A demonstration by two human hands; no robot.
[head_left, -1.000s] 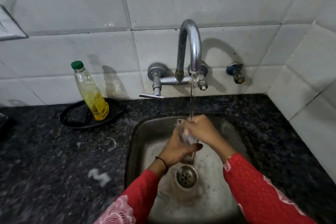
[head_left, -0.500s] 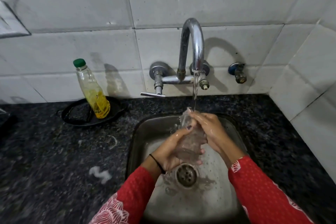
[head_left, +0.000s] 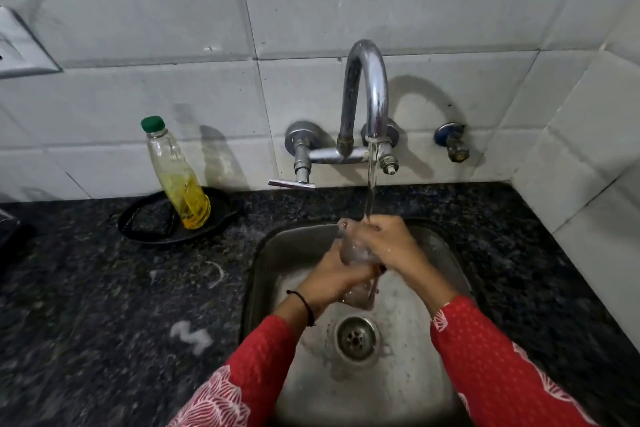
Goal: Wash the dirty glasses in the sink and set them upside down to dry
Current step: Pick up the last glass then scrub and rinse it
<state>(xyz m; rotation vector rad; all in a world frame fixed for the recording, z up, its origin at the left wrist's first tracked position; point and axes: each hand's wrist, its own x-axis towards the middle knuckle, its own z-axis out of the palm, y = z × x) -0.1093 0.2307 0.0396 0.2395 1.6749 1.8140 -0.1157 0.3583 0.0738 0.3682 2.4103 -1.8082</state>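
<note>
My left grip [head_left: 332, 279] is curled round the lower part of the glass [head_left: 353, 253]. My right grip [head_left: 391, 246] is wrapped over its upper end, so both are clamped on it above the sink [head_left: 277, 246], under the stream [head_left: 370, 191]. I judge it best to hold the slippery base firm, turn the glass slowly and let the water flush the inside.

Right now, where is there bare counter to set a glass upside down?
Widest: counter left of the sink, in front of the black tray, bar a foam smear. Narrower: between sink and right wall. Crowded: the sink itself, left hand and right hand gripping the glass.
</note>
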